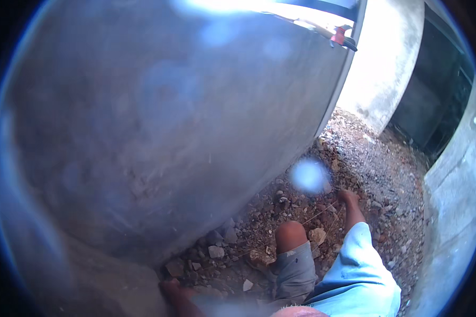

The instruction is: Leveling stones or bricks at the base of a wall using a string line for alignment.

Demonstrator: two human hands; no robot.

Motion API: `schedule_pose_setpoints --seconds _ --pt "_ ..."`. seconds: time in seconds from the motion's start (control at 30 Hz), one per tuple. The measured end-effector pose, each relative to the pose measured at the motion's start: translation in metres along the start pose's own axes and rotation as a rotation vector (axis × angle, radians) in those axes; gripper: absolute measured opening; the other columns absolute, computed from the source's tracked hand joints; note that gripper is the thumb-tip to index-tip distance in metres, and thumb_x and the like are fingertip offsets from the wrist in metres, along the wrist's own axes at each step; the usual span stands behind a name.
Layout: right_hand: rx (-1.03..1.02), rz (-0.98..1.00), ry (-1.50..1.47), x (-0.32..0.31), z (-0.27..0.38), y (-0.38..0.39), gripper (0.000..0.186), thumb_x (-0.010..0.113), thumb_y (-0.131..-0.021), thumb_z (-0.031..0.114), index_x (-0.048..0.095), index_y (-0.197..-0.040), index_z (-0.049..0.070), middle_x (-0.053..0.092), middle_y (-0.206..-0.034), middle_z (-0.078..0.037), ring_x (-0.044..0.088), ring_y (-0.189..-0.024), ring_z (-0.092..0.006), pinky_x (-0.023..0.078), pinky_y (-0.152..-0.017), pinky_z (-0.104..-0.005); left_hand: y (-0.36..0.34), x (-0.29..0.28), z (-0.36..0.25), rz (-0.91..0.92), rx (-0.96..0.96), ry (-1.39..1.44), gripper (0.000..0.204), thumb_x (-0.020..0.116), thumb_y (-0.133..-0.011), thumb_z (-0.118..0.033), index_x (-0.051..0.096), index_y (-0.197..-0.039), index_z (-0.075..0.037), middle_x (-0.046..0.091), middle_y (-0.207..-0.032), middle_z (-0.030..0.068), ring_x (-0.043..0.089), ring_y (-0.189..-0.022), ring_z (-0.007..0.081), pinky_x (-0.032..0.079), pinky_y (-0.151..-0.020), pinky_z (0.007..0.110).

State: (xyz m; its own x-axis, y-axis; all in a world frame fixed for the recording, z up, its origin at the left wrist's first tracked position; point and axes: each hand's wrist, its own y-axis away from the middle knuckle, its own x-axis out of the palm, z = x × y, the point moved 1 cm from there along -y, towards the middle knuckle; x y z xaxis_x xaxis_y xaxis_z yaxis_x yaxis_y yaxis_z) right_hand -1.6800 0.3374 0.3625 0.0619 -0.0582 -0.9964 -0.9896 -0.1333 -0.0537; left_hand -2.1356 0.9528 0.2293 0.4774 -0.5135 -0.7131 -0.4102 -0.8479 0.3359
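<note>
Notably, a thin pale strand [319,213] crosses the rubble [386,169] beside the bare knee [291,238], near the right hand [348,197]. The left hand [170,288] is beside the plastered wall [195,132]. Whether either hand grasps anything cannot be told.

A thin, pale string [321,212] runs slantwise over stony rubble [259,214].

"What fills the left?"
"A broad grey wall [169,121], in shade."
"And the ground [399,211]?"
"Loose rubble [370,153] and stones [216,252], running back to a pale, sunlit wall [388,47]."
"That dark patch [433,84] beside it?"
"Possibly a doorway, too dim to tell. White light [227,5] glares along the top."
</note>
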Motion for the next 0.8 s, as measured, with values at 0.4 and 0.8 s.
schedule_pose_setpoints --seconds 0.4,0.8 --pt "-0.260 -0.585 -0.285 -0.260 0.144 -0.107 0.052 0.046 -0.080 0.004 0.047 -0.130 0.015 0.053 -0.124 -0.019 0.053 -0.111 -0.0360 0.043 -0.094 -0.0460 -0.026 -0.009 -0.067 -0.011 0.125 0.209 0.040 0.049 -0.093 -0.026 0.047 -0.124 -0.001 0.049 -0.126 0.0144 0.053 -0.099 0.0222 0.047 -0.077 0.039" --pt "-0.185 -1.154 0.194 -0.457 0.228 -0.186 0.077 0.049 -0.081 -0.004 0.022 -0.145 0.028 0.032 -0.147 -0.005 0.040 -0.128 -0.0329 0.042 -0.099 -0.0515 -0.073 0.024 -0.138 -0.137 0.107 0.613 0.038 0.047 -0.094 -0.024 0.046 -0.124 -0.001 0.049 -0.126 0.0140 0.053 -0.099 0.0224 0.047 -0.077 0.040"
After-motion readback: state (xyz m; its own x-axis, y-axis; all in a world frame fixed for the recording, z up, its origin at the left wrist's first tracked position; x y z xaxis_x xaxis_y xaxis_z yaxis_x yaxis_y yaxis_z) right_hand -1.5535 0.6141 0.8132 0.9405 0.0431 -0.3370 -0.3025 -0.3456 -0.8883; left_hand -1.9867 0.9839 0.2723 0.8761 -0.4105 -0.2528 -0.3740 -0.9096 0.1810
